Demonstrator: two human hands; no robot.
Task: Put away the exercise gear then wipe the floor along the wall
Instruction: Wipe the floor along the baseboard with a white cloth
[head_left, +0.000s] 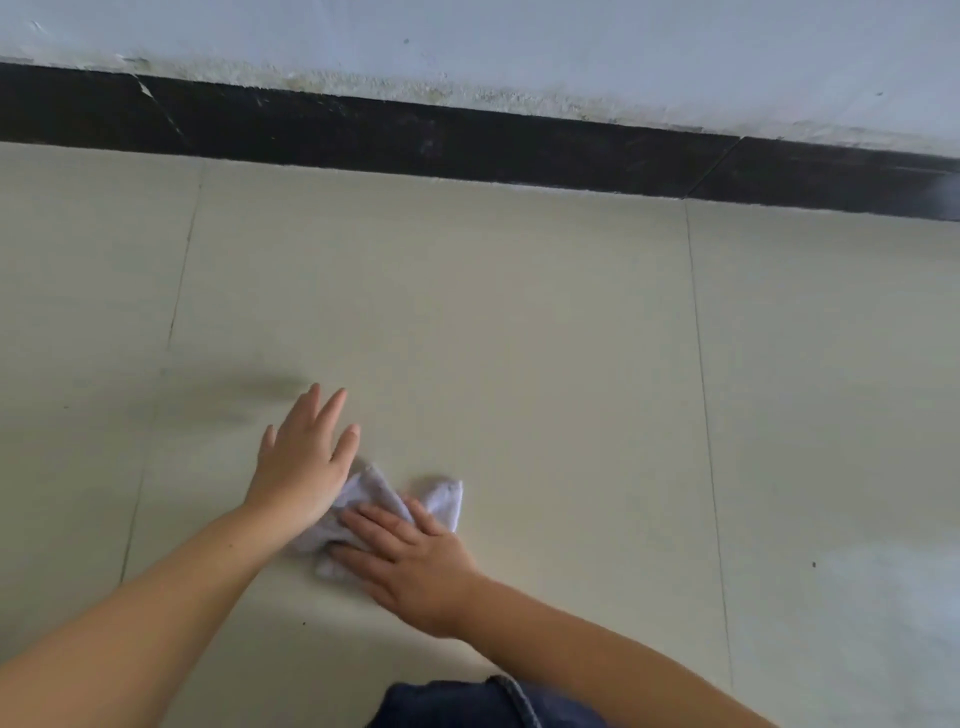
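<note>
Dark denim (467, 704) is showing nearest; just beyond, the right hand (410, 566) is pressing flat-fingered on a white cloth (374, 499), while the left hand (306, 462) is hovering spread wide, holding nothing, over the floor (519, 322).

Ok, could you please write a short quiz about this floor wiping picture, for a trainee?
1. True or false: the right hand presses flat on the white cloth.
2. Where is the grey smudge? A) left of the left hand B) on the black baseboard C) right of the cloth
3. Fill in: the floor tiles are ____ in colour.

Key: 1 true; 2 A; 3 beige.
</note>
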